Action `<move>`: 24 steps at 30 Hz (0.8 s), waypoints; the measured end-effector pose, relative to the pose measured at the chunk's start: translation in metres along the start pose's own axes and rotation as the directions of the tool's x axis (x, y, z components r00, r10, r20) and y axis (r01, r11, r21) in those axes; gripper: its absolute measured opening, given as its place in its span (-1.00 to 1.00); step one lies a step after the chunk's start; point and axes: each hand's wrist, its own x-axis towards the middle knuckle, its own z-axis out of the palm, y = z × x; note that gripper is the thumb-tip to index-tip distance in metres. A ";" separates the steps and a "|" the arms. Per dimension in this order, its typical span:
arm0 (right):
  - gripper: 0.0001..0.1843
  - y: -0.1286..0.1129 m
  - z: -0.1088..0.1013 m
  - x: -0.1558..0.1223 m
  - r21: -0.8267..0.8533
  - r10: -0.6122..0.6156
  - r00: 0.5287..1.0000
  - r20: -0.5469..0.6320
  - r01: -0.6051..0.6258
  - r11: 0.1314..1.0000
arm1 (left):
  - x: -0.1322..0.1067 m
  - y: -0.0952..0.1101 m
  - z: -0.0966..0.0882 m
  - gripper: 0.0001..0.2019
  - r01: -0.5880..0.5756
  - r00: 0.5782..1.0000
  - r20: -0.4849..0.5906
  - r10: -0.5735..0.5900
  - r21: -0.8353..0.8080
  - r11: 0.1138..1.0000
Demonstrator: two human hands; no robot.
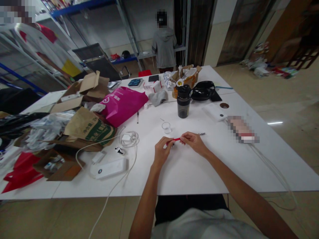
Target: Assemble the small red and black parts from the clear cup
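Over the white table (194, 169), my left hand (162, 152) and my right hand (193, 142) meet in the middle. Both pinch a short thin red item (176, 139) that spans between their fingertips. Its left end sits in my left fingers, its right end in my right fingers. What the red item is cannot be made out. A small dark screw-like piece (201, 134) lies just right of my right hand. A small clear cup (166, 127) stands just beyond the hands.
A dark bottle (183, 101) stands further back, with black headphones (204, 90) and a white box (214, 113) nearby. A pink bag (124, 103), cardboard and brown paper bags crowd the left. White cables and a power strip (109, 168) lie front left. A person stands at the shelves behind.
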 end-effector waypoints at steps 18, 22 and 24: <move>-0.62 0.005 -0.003 0.000 -0.074 -0.058 0.996 -0.074 0.053 0.996 | -0.001 -0.002 0.002 -0.85 -0.065 0.998 0.014 0.064 0.050 0.997; -0.58 0.003 -0.001 0.000 -0.092 -0.039 0.995 -0.089 0.030 0.995 | -0.002 -0.004 0.003 -0.86 -0.066 0.997 -0.042 0.068 0.061 0.996; -0.58 0.002 0.000 -0.001 -0.121 -0.035 0.998 -0.058 0.028 0.992 | -0.002 -0.005 0.003 -0.85 -0.067 0.996 -0.055 0.071 0.066 0.996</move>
